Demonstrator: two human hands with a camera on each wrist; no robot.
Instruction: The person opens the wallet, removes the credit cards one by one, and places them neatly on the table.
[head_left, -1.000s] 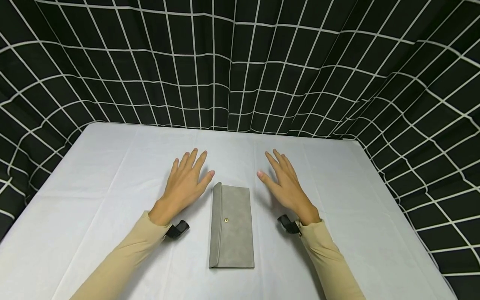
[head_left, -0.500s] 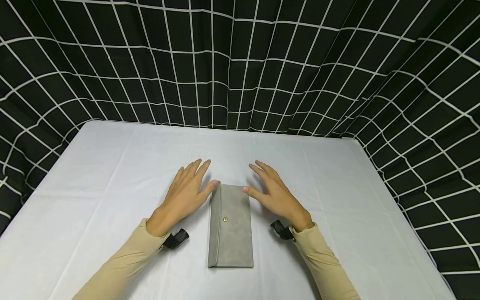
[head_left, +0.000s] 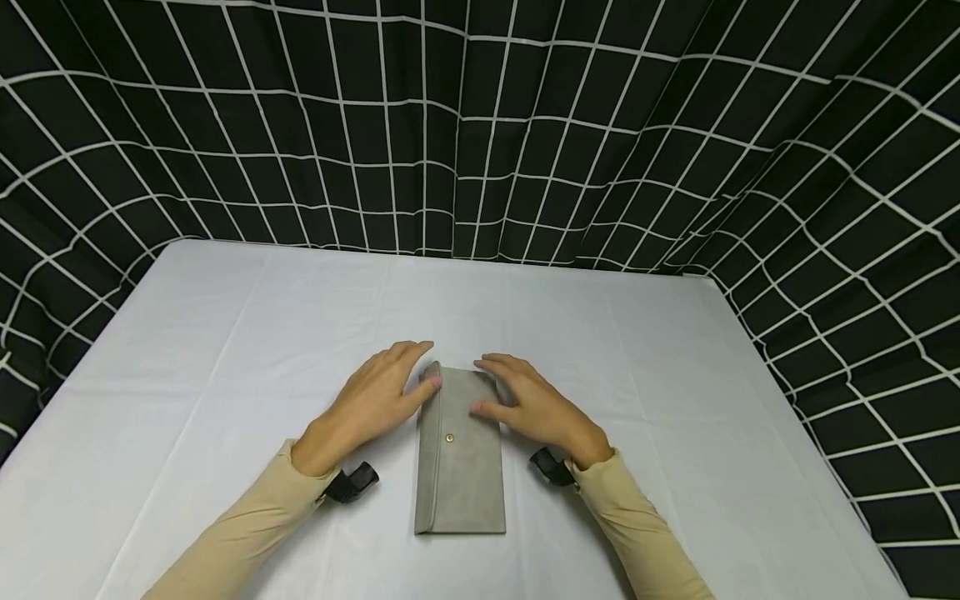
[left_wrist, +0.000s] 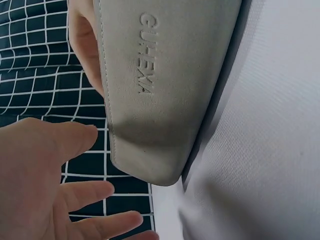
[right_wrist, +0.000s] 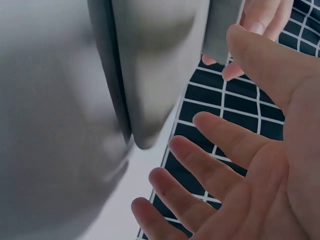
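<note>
A long grey leather-like case point(head_left: 468, 483) with a small brass snap point(head_left: 450, 437) lies lengthwise on the white-covered table. Its left side stands raised as a folded ridge. The left wrist view shows stitching and embossed letters on that side of the case point(left_wrist: 160, 110). My left hand point(head_left: 367, 410) hovers at the far left corner, fingers relaxed and thumb overlapping the ridge. On the other side, my right hand point(head_left: 542, 410) is held with loosely bent fingers, thumb and fingertips reaching over the far right edge. In the right wrist view its fingers point(right_wrist: 200, 160) are spread apart, gripping nothing.
White cloth point(head_left: 262, 333) covers the table. Black curtains point(head_left: 420, 125) with a white grid stand behind the table and along its sides. Black cameras point(head_left: 551, 467) are strapped at both wrists, below tan sleeves point(head_left: 637, 525).
Both hands have come nearer to the case and to each other, lower and closer in the view. Their fingers have bent inward a little. The case lies where it was.
</note>
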